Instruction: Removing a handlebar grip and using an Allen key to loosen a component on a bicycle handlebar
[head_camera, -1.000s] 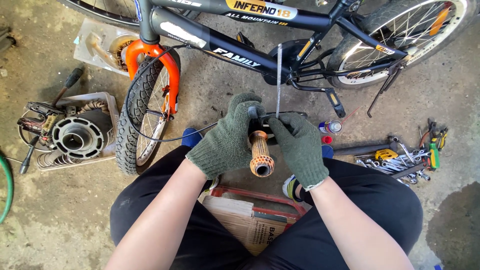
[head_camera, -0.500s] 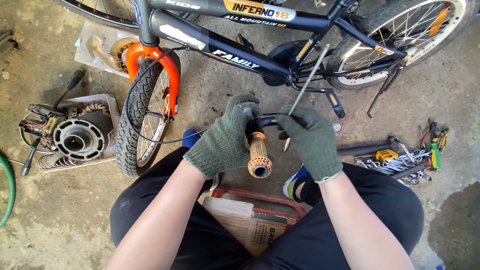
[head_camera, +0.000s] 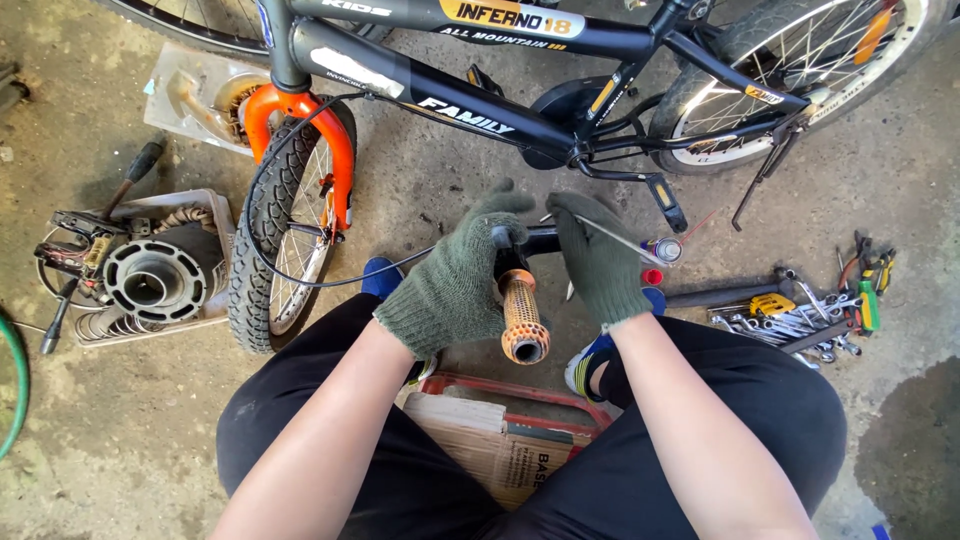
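Observation:
Both my hands wear dark green knit gloves. My left hand grips the black handlebar just above its orange rubber grip, whose open end faces me. My right hand pinches a thin metal rod that now lies nearly level, pointing right. A black brake cable runs from the handlebar to the left, past the front wheel. The black bicycle frame lies across the top of the view.
An engine part on a tray lies at the left. Several wrenches and pliers are spread at the right. A red crate with cardboard sits between my knees. A small spray can stands near my right hand.
The rod in my right hand has swung from upright down to nearly horizontal, tip to the right. My left hand has kept its grip on the handlebar.

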